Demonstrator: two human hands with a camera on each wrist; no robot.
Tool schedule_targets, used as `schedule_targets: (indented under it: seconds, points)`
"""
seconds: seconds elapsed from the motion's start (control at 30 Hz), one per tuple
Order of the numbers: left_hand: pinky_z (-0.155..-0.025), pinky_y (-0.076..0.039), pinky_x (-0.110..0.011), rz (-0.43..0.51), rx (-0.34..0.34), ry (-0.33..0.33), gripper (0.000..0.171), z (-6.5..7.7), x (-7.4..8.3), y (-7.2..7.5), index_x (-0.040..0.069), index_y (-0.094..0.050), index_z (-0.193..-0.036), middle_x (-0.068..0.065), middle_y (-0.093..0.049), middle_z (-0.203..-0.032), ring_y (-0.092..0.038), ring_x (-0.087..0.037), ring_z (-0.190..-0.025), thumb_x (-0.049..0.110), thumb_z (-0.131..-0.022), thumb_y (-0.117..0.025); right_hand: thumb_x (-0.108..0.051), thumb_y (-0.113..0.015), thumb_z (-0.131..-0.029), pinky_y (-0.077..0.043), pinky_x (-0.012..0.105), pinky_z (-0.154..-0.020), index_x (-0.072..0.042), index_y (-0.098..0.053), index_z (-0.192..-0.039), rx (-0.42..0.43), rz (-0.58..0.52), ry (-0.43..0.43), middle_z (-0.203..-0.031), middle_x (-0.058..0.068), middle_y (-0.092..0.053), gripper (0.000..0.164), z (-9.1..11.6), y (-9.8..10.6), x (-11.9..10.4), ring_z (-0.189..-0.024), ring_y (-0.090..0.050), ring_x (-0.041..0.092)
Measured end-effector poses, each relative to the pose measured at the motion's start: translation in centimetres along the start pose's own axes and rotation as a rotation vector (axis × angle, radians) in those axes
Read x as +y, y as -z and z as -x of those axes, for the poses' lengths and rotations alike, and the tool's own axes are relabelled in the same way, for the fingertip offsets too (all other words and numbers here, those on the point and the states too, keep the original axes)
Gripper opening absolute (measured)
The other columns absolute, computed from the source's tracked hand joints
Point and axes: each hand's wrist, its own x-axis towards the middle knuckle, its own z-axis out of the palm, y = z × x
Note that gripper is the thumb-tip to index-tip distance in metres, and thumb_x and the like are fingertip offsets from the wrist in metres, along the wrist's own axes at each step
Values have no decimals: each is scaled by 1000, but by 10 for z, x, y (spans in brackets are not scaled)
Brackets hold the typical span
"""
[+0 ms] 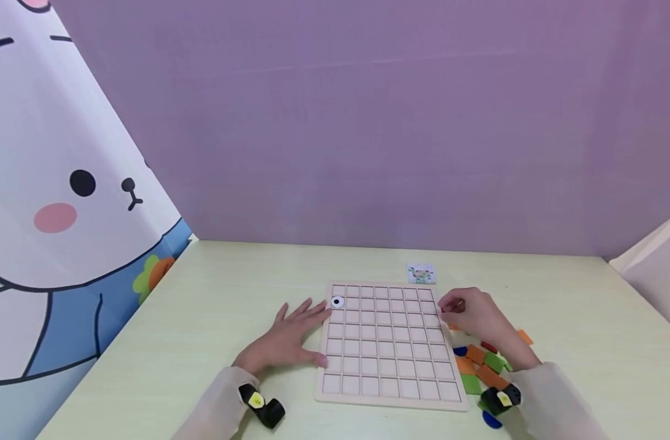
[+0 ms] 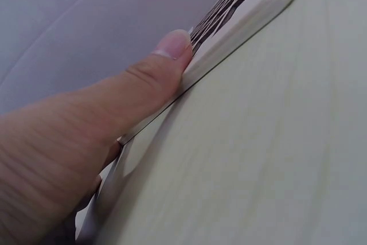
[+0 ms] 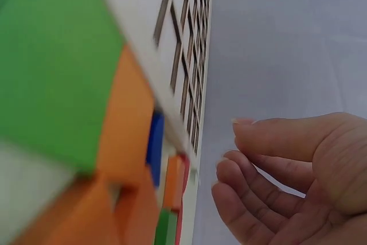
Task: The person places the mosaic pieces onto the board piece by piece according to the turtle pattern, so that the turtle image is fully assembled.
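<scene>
A pale wooden grid board (image 1: pixel 392 404) lies flat on the table, with a white disc bearing a black dot (image 1: pixel 337 302) in a cell near its upper left corner. My left hand (image 1: pixel 291 342) rests at the board's left edge with fingers spread; its thumb (image 2: pixel 166 55) touches the rim. At the right edge, my right hand (image 1: pixel 474 315) is bent, thumb and index finger close together. A tiny reddish spot shows by its fingertips in the head view. The right wrist view (image 3: pixel 287 182) reveals no clear object there, so I cannot tell whether it pinches something.
Several loose orange (image 1: pixel 491 376), green (image 1: pixel 471 384) and blue pieces (image 1: pixel 491 420) lie right of the board, partly under the right forearm. A small printed card (image 1: pixel 421 274) lies beyond the board's far edge. A purple backdrop (image 1: pixel 367 134) rises behind the table.
</scene>
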Motion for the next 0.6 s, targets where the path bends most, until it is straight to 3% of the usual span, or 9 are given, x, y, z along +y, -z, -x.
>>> schedule_targets:
  seconds: [0.43,0.6]
  points:
    - [-114,4,-64,10,-4,4,97,0,2,2,23,-30,-150,2,-21,-158,-9,-30,-148,65,-70,-68,-5,-72,-79,-54,32,-69,-2,-68,-96,-23,85,-89,-87,6,-66,17,18,17,29,-78,-58,18]
    - [-114,3,-64,23,-1,4,97,0,1,1,24,-31,-150,3,-23,-158,-9,-30,-148,65,-70,-69,-7,-72,-78,-55,38,-72,0,-67,-97,-56,84,-159,-89,7,-66,21,21,21,37,-81,-58,19]
